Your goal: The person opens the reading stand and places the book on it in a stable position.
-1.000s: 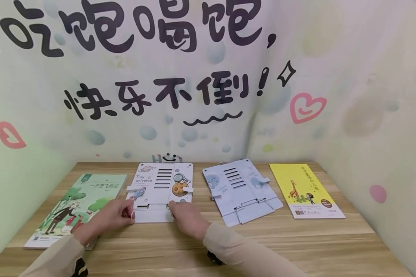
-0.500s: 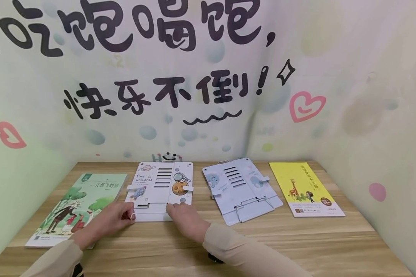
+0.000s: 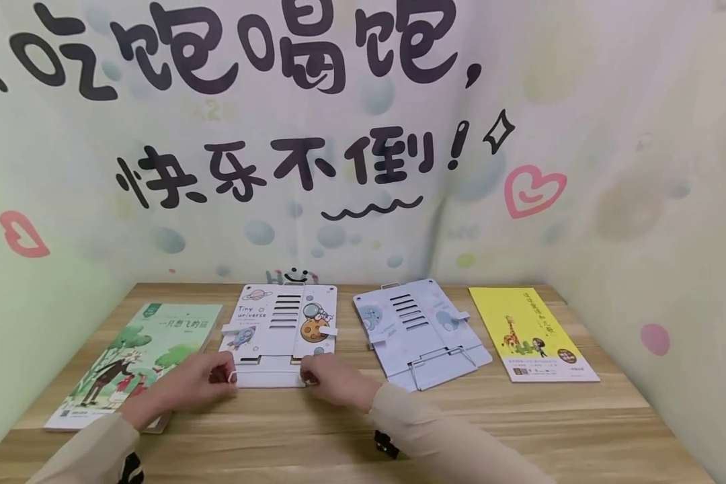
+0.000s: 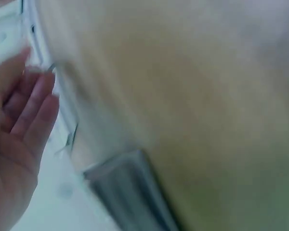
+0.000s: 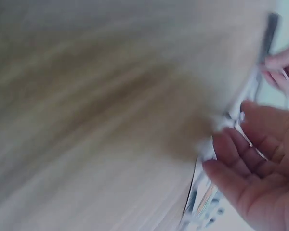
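A white book stand (image 3: 257,341) with a rocket, a planet and an astronaut printed on it lies flat on the table in the head view. My left hand (image 3: 202,381) pinches the wire support at the stand's front left corner. At the front right, my right hand (image 3: 341,380) has thumb and fingertips on the same wire support (image 5: 251,142), whose thin metal runs between them in the right wrist view. In the left wrist view the left hand (image 4: 21,120) brings thumb and fingertips together at the stand's edge. The fingers hide the wire's ends.
A second, pale blue book stand (image 3: 423,346) lies to the right, its wire support raised at the front. A green book (image 3: 181,321) lies at the left, partly under my left forearm. A yellow book (image 3: 520,323) is at the far right. The printed wall covering (image 3: 363,249) rises behind.
My right hand has shifted slightly right and its fingertips have dropped toward the stand's front edge. The left hand stays at its corner. Both stands and both books keep their places.
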### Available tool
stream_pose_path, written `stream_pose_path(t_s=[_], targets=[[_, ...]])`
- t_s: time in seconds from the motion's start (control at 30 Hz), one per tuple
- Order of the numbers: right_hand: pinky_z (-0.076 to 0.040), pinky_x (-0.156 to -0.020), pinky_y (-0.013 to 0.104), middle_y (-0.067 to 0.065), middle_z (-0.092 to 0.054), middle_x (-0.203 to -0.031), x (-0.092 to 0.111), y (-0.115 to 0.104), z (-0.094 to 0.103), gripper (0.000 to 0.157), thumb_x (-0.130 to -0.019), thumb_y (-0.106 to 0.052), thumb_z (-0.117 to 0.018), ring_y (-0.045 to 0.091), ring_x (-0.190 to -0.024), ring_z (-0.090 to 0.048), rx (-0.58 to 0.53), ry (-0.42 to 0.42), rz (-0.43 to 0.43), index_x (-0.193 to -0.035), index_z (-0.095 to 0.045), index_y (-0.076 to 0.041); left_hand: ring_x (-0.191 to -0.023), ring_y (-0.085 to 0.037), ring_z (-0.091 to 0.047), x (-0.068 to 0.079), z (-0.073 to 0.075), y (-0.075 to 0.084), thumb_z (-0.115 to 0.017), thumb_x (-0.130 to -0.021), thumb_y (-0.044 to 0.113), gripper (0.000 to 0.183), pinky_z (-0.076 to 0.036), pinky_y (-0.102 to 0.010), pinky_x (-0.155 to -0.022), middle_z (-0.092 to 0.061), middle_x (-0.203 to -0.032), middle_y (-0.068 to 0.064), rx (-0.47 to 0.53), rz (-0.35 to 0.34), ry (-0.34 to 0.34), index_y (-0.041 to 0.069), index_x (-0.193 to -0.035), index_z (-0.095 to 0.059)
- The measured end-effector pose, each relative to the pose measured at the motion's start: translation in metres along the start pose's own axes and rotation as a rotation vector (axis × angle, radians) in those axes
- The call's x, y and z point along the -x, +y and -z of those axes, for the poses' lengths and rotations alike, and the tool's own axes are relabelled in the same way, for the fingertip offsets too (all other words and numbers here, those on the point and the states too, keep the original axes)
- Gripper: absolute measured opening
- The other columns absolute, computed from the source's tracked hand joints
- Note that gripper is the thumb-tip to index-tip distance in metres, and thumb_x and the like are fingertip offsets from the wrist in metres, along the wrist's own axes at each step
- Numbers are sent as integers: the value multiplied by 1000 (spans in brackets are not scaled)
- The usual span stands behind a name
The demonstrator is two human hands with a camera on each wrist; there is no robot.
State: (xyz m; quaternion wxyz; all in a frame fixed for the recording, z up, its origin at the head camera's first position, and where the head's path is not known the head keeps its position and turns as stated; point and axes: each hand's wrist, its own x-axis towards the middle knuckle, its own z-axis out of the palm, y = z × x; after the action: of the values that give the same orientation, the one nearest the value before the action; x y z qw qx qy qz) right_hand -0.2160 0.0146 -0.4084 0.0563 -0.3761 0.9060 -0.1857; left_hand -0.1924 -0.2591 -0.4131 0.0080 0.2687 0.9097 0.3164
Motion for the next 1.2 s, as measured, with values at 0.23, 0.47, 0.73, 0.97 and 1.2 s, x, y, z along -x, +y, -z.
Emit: stream_pose_path(t_s=[0.23, 0.47, 0.73, 0.97, 1.2], targets=[[-47, -65, 18, 8, -65, -87, -4, 34, 21, 12, -85, -2, -64, 8, -75, -54, -479, 287, -195, -96, -64, 3, -69, -4, -51, -15, 18, 2, -65, -88, 24, 18, -46, -20, -59, -63, -83, 0, 81, 201, 192, 7, -92, -64], [-51, -78, 31, 17, -65, -97, -11, 54, 29, 23, -88, -3, -59, 24, -89, -60, -538, 441, -356, -108, -60, 9, -82, -20, -59, -37, 22, -11, -61, -92, 22, 26, -51, -26, -69, -66, -97, -15, 33, 379, 349, -1, -104, -62], [-45, -65, 25, 10, -61, -83, -21, 61, 26, 20, -89, -4, -60, 15, -74, -51, -524, 352, -446, -104, -62, 8, -110, -42, -52, -53, 17, -19, -52, -96, 22, 44, -46, -49, -90, -54, -121, -30, 85, 523, 293, -11, -125, -48], [-46, -68, 27, 11, -62, -91, -27, 63, 22, 25, -90, -7, -59, 15, -77, -51, -531, 305, -520, -111, -61, 6, -115, -42, -47, -62, 12, -28, -49, -97, 24, 53, -41, -51, -98, -46, -129, -33, 125, 647, 229, -12, -134, -39], [-50, -81, 33, 18, -64, -106, -31, 60, 22, 32, -88, -6, -61, 21, -91, -58, -548, 315, -532, -117, -59, 8, -116, -42, -45, -69, 11, -24, -49, -97, 23, 52, -38, -52, -101, -44, -132, -33, 147, 676, 216, -13, -133, -38]])
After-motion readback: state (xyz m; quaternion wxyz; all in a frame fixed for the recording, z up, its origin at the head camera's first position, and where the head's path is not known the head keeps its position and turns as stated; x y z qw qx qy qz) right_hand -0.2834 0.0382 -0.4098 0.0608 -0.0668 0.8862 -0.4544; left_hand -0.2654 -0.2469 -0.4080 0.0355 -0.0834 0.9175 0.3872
